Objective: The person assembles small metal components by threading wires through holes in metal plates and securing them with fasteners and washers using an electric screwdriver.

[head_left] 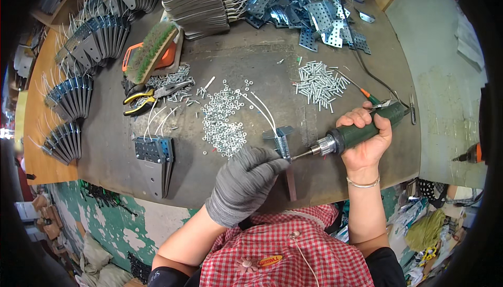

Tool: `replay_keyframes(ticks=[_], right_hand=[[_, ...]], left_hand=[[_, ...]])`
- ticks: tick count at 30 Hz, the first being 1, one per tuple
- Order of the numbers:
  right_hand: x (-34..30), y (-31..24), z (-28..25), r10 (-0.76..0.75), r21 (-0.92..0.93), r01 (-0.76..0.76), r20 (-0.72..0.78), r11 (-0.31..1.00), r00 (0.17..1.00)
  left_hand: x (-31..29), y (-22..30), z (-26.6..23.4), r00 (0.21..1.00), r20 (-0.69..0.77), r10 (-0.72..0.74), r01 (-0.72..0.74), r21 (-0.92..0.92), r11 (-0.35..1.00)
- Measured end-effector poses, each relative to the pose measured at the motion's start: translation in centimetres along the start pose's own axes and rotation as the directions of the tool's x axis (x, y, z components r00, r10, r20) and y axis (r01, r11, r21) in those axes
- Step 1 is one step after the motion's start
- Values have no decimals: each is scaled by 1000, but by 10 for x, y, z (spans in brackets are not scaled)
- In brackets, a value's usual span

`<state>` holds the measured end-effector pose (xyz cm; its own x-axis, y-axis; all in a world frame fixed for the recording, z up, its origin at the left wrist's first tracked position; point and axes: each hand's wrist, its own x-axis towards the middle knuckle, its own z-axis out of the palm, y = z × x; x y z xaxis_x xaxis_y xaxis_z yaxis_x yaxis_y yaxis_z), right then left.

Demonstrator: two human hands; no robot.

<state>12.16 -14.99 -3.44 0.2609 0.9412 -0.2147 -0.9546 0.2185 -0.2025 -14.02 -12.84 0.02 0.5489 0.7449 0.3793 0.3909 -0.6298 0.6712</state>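
My left hand (243,185), in a grey knit glove, is closed on a small metal plate assembly (283,143) near the front edge of the bench. Two white wires rise from the assembly, and a narrow brown bar (291,185) shows below it. My bare right hand (367,145) wraps around a dark green power drill (348,136). The drill lies almost level, its bit pointing left and meeting the assembly beside my gloved fingertips. Those fingers hide part of the contact. Left of the gloved hand stands a group of finished-looking metal plates (154,164) with white wires.
Loose nuts (222,119) and a screw pile (320,84) lie on the bench (251,59). Pliers (144,98) and a brush (152,51) sit at left. Perforated plates (319,17) are heaped behind; a black cord (361,59) runs to the drill. Fanned plate assemblies (73,98) line the left.
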Motion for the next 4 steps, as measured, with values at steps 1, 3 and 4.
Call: replay_keyframes(ticks=[1, 3, 4], right_hand=[[0, 0, 0, -1, -2, 1, 1, 1000, 1000], [1, 0, -1, -3, -1, 3, 19, 1000, 1000], [0, 0, -2, -9, 0, 9, 32, 1000, 999]], left_hand=[[1, 2, -1, 1000, -1, 0, 0, 1, 1000], [3, 6, -4, 987, 120, 103, -115, 98, 988], [3, 5, -4, 987, 120, 103, -115, 97, 989]])
